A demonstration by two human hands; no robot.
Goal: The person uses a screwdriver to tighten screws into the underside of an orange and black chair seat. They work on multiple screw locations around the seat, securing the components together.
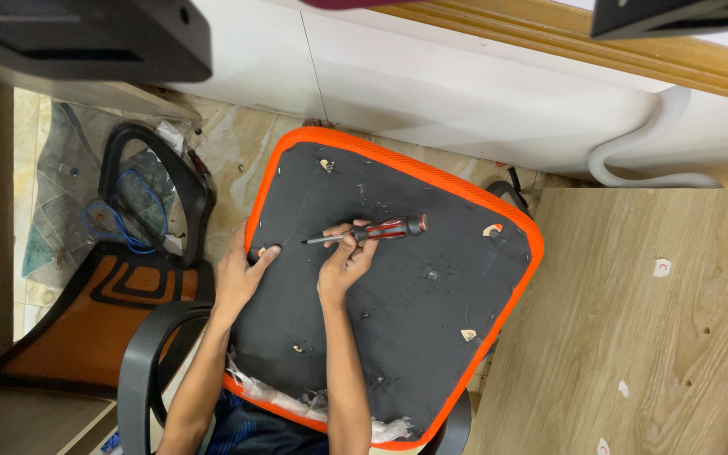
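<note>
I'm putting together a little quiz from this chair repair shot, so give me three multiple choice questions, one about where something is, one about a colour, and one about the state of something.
1. Where is the wooden panel?
A. To the right of the seat pad
B. On top of the seat pad
C. Under the armrest

2. What colour is the rim of the seat pad?
A. Blue
B. Orange
C. Green

3. What is the right hand doing?
A. Lying flat and empty
B. Gripping a screwdriver
C. Holding a blue cable

Answers:
1. A, the panel lies beside the pad's right edge.
2. B, an orange border runs round the dark underside.
3. B, its fingers close round the screwdriver, red and black handled, with its tip pointing left toward the left hand, which grips the pad's left edge.
</note>
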